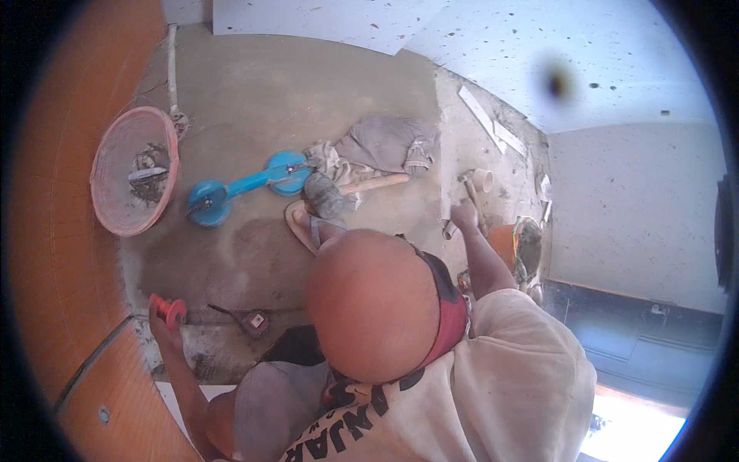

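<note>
Out at the left, my left hand (163,323) is closed around a red spool (175,314), just above the floor by the orange tiled wall. A small dark tool with a reddish body (255,323) lies to the right of it. My right hand (464,215) reaches forward at the right. Its fingers are curled beside a thin handle (469,189) and a short metal-looking piece (449,229); I cannot make out what is in the grip. Beyond that hand stands a small beige cup-like cylinder (483,181).
A blue double suction lifter (246,185) lies mid-floor, beside a black-headed mallet (324,195) and a grey cloth (389,142). A pink bucket (165,208) with debris leans left. White strips (483,115) lie far right; an orange container (504,245) stands near my right forearm. A sandalled foot (305,223) shows.
</note>
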The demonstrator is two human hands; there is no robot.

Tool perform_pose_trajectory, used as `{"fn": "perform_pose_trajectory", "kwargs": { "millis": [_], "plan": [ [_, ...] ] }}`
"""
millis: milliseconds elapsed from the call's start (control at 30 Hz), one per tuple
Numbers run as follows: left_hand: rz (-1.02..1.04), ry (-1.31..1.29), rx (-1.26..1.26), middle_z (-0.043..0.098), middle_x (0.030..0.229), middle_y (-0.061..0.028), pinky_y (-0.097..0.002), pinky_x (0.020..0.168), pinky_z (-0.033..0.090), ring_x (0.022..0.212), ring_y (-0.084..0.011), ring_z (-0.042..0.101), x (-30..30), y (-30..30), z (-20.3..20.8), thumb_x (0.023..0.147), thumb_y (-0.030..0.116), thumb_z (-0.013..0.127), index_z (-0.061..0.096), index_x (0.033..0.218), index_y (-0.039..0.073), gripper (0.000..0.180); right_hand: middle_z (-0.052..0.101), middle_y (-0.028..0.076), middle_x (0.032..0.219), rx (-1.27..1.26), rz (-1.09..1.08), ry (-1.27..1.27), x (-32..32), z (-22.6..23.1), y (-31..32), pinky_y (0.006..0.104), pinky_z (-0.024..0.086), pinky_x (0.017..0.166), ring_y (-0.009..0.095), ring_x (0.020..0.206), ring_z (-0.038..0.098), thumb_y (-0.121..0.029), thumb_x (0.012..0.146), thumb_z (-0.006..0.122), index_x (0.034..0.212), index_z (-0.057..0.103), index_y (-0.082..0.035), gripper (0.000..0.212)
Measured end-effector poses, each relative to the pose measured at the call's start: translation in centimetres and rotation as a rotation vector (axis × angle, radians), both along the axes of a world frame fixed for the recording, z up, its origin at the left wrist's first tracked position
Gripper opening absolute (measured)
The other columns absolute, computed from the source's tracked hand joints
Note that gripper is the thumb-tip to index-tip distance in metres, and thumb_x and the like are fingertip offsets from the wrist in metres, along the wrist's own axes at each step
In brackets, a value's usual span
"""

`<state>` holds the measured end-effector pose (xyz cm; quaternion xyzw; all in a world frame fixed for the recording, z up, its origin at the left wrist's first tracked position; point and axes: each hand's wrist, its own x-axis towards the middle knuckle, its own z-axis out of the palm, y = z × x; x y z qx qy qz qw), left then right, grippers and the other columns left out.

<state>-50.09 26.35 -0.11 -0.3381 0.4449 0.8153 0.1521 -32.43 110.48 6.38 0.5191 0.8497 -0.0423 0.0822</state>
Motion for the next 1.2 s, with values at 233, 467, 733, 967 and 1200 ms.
{"fn": "perform_pose_trajectory", "kwargs": {
  "millis": [233, 467, 733, 967, 1200],
  "plan": [
    [-0.029, -0.163, 0.058, 0.048, 0.069, 0.0050, -0.0334, 0.058, 0.051, 0.059, -0.0125, 0.053, -0.9, 3.0, -0.6, 0.098, 0.039, 0.060, 0.052, 0.085, 0.020, 0.024, 0.071, 0.018, 0.088, 0.241, 0.473, -0.478, 5.1, -0.6, 22.5, 0.0429, 0.055, 0.068, 0.030, 0.076, 0.069, -0.029, 0.090, 0.063, 0.098, 0.070, -0.001, 0.030],
    [0.023, -0.285, -0.363, 0.057, 0.081, 0.0009, -0.0308, 0.063, 0.051, 0.070, -0.0136, 0.057, -0.1, -1.2, 8.2, 0.102, 0.032, 0.056, 0.061, 0.115, 0.011, 0.026, 0.070, 0.016, 0.086, -0.054, 0.262, -0.514, -2.7, -7.8, 13.7, 0.0414, 0.054, 0.066, 0.028, 0.074, 0.068, -0.029, 0.091, 0.063, 0.097, 0.069, -0.001, 0.030],
    [0.123, -0.398, -0.484, 0.058, 0.082, 0.0000, -0.0330, 0.065, 0.052, 0.072, -0.0131, 0.057, 0.5, 2.0, 9.6, 0.103, 0.029, 0.053, 0.062, 0.113, 0.007, 0.025, 0.068, 0.014, 0.083, -0.042, 0.267, -0.457, -8.8, -8.4, 16.5, 0.0397, 0.053, 0.064, 0.026, 0.071, 0.066, -0.029, 0.092, 0.062, 0.097, 0.068, -0.001, 0.029],
    [0.139, -0.423, -0.455, 0.061, 0.089, -0.0019, -0.0341, 0.069, 0.055, 0.077, -0.0149, 0.061, -0.1, 2.5, 9.3, 0.102, 0.031, 0.056, 0.063, 0.115, 0.008, 0.027, 0.067, 0.013, 0.081, -0.063, 0.250, -0.373, -12.0, -7.9, 16.3, 0.0382, 0.052, 0.062, 0.024, 0.069, 0.065, -0.029, 0.093, 0.062, 0.096, 0.068, -0.001, 0.029],
    [0.235, -0.340, -0.373, 0.062, 0.092, -0.0033, -0.0373, 0.071, 0.056, 0.080, -0.0167, 0.063, 0.1, 0.2, 8.4, 0.100, 0.025, 0.057, 0.064, 0.112, 0.007, 0.023, 0.065, 0.011, 0.078, -0.104, 0.241, -0.154, -15.8, -6.4, 13.0, 0.0367, 0.051, 0.059, 0.022, 0.067, 0.063, -0.029, 0.094, 0.061, 0.096, 0.067, -0.001, 0.028]
  ]
}}
